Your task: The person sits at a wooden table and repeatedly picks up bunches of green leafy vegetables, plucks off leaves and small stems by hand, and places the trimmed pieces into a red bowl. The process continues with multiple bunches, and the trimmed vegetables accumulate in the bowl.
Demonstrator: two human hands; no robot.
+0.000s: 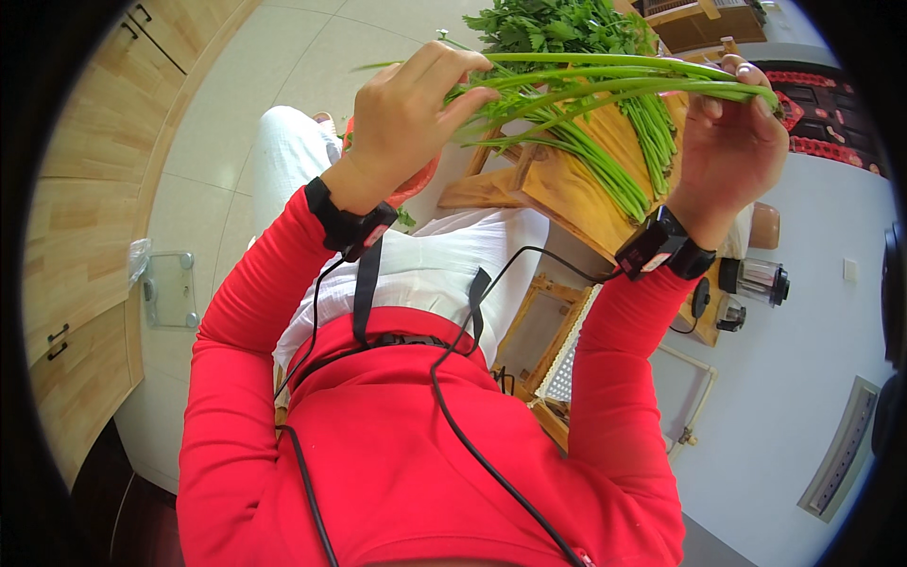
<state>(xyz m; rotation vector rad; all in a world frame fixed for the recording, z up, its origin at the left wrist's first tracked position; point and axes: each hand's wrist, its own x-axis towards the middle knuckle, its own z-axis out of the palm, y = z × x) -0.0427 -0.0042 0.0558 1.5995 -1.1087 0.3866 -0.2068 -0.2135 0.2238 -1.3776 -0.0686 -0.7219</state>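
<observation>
A few long green celery stalks (pixel 609 79) stretch between my two hands above a wooden table (pixel 560 195). My right hand (pixel 740 135) grips them at the root end. At the other end, my left hand (pixel 414 103) has its thumb and fingers apart around the thin stems and leaves; whether it touches them is unclear. On the table lie a bundle of bare celery stalks (pixel 602 166), a second bundle (pixel 650 138) and a heap of leafy celery tops (pixel 560 28). Below my left hand, a red container (pixel 418 181) is partly hidden.
Scattered leaves (pixel 405 217) lie on the floor. A glass blender (pixel 755 280) and a small jar (pixel 730 313) are at the right, by the wall. Wooden cabinets (pixel 92 212) line the left, near a glass scale (pixel 170 290). Black cables (pixel 453 404) run from both wrists across my front.
</observation>
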